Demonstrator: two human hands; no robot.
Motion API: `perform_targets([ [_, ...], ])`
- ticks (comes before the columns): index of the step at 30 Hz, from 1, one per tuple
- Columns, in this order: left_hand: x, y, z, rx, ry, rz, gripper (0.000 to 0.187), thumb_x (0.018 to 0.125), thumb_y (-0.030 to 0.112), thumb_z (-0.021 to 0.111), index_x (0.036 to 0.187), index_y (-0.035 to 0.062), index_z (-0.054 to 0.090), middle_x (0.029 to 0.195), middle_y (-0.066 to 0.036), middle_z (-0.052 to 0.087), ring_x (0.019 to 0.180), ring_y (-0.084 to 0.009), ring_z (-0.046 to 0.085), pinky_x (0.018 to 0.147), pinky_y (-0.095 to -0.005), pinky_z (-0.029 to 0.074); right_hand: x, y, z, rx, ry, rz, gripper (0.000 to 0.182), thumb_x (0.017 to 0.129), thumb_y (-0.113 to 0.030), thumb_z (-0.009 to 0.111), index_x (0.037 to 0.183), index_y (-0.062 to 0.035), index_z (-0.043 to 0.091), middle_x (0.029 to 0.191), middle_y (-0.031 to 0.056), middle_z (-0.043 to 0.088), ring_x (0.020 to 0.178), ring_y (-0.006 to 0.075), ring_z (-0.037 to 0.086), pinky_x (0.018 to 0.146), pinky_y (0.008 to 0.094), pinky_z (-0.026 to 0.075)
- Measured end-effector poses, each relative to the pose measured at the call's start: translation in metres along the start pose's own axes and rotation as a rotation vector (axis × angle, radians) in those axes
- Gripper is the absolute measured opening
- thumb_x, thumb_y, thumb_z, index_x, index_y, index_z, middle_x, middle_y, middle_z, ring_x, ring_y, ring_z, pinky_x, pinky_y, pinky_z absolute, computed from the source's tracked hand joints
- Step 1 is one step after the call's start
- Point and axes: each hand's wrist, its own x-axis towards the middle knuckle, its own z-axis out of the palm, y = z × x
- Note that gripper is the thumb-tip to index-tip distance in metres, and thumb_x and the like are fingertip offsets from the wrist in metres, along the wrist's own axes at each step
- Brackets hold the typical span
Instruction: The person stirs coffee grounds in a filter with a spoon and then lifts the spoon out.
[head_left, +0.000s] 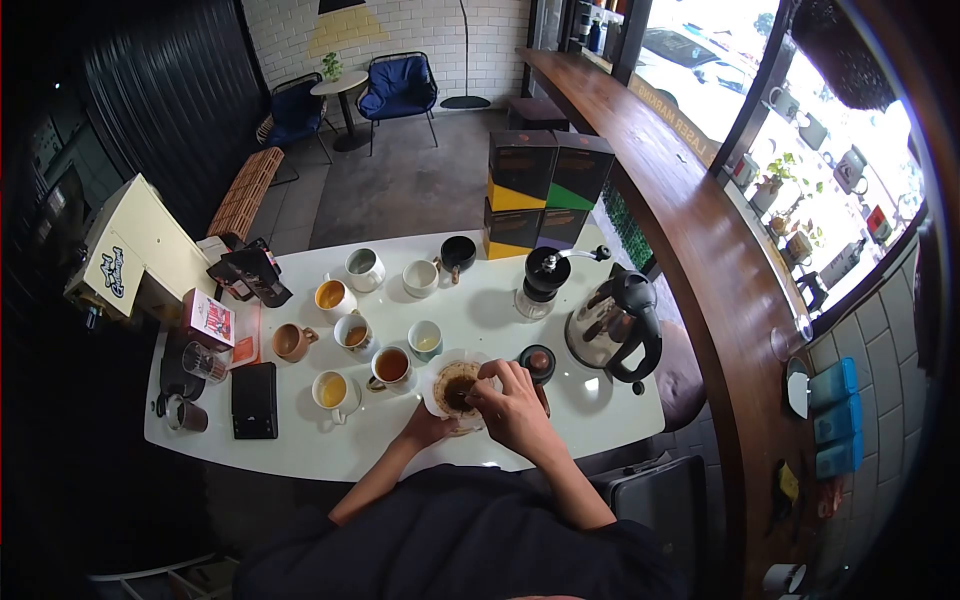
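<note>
In front of me on the white table stands a coffee dripper with a paper filter, wet brown grounds and dark liquid inside. My left hand curls against its near left side; the filter partly hides those fingers. Over the dripper's right side, my right hand is closed in a pinch, fingertips down by the grounds. Whatever it pinches is too small or hidden to make out. Just beyond the right hand sits a dark round lidded item. A mug of reddish-brown liquid stands left of the dripper.
Several more cups, including a brown mug, stand to the left. A black scale-like slab lies farther left. At right are a hand grinder and a steel kettle. Stacked boxes rise behind, beside a wooden counter.
</note>
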Motion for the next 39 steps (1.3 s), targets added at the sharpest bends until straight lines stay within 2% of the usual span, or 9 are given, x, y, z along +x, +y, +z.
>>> perform_targets([
  [2,0.001,0.002,-0.003,0.129,-0.052,-0.015,0.070,0.084,0.001,0.067,0.151,0.0073,0.047,0.150,-0.012,0.055,0.142,-0.0268,0.052,0.121,-0.0411,0.040,0.001,-0.004,-0.006,0.000,0.007,-0.002,0.019,0.084,-0.005,0.077,0.102,-0.0094,0.071,0.121,0.0089,0.058,0.115,0.0319,0.055,0.098,0.0435,0.046],
  [5,-0.001,0.022,-0.001,0.101,-0.047,-0.096,0.068,0.084,0.001,0.067,0.150,0.0070,0.048,0.150,-0.012,0.055,0.141,-0.0270,0.052,0.121,-0.0414,0.040,0.000,-0.001,-0.004,-0.022,-0.005,0.022,0.020,0.083,-0.004,0.077,0.102,-0.0101,0.072,0.120,0.0092,0.057,0.115,0.0321,0.055,0.099,0.0436,0.046],
  [12,-0.001,0.001,-0.009,0.157,-0.092,-0.020,0.071,0.083,0.001,0.067,0.150,0.0064,0.047,0.149,-0.012,0.056,0.142,-0.0276,0.052,0.122,-0.0417,0.040,-0.004,-0.006,-0.002,0.002,0.037,0.031,0.020,0.085,-0.006,0.074,0.104,-0.0098,0.070,0.121,0.0116,0.058,0.117,0.0330,0.055,0.099,0.0451,0.044],
  [14,0.000,-0.001,-0.009,0.129,-0.051,0.041,0.073,0.088,0.016,0.083,0.151,0.0097,0.047,0.150,-0.009,0.056,0.139,-0.0246,0.054,0.117,-0.0412,0.045,-0.006,-0.005,-0.001,0.009,0.003,0.028,0.020,0.085,-0.006,0.073,0.105,-0.0096,0.070,0.121,0.0117,0.058,0.117,0.0330,0.055,0.100,0.0450,0.044],
  [21,0.001,0.009,-0.006,0.173,-0.054,-0.094,0.076,0.088,0.017,0.084,0.152,0.0099,0.045,0.150,-0.008,0.055,0.138,-0.0243,0.055,0.117,-0.0404,0.046,-0.005,-0.006,0.008,-0.027,0.093,0.068,0.017,0.086,-0.007,0.077,0.101,-0.0089,0.069,0.120,0.0094,0.058,0.116,0.0328,0.055,0.100,0.0448,0.043],
  [23,0.000,0.019,-0.004,0.030,-0.049,-0.132,0.078,0.079,0.001,0.075,0.150,0.0053,0.045,0.148,-0.011,0.057,0.139,-0.0263,0.055,0.120,-0.0409,0.043,-0.003,-0.007,0.007,0.017,0.065,0.076,0.017,0.088,-0.010,0.075,0.101,-0.0080,0.065,0.120,0.0103,0.058,0.118,0.0335,0.055,0.101,0.0471,0.042],
  [26,0.001,0.012,-0.003,-0.071,-0.026,-0.091,0.081,0.077,0.000,0.080,0.150,0.0059,0.045,0.148,-0.010,0.057,0.137,-0.0254,0.056,0.118,-0.0405,0.045,-0.002,-0.005,0.011,0.002,0.120,0.058,0.017,0.090,-0.012,0.075,0.101,-0.0078,0.064,0.120,0.0102,0.058,0.117,0.0335,0.055,0.100,0.0467,0.042],
  [29,0.001,0.019,-0.002,-0.014,-0.015,-0.098,0.084,0.076,0.000,0.082,0.151,0.0060,0.045,0.147,-0.010,0.058,0.137,-0.0251,0.057,0.117,-0.0405,0.046,-0.001,-0.003,0.014,-0.014,0.099,0.052,0.017,0.090,-0.012,0.075,0.102,-0.0074,0.064,0.119,0.0105,0.059,0.117,0.0336,0.055,0.100,0.0469,0.041],
  [39,0.003,0.023,-0.003,-0.036,-0.041,-0.085,0.081,0.076,0.000,0.081,0.149,0.0069,0.047,0.146,-0.009,0.060,0.136,-0.0243,0.057,0.116,-0.0398,0.047,-0.006,-0.002,0.012,0.054,0.107,0.074,0.018,0.089,-0.010,0.075,0.102,-0.0068,0.064,0.120,0.0116,0.058,0.116,0.0342,0.055,0.099,0.0466,0.041],
])
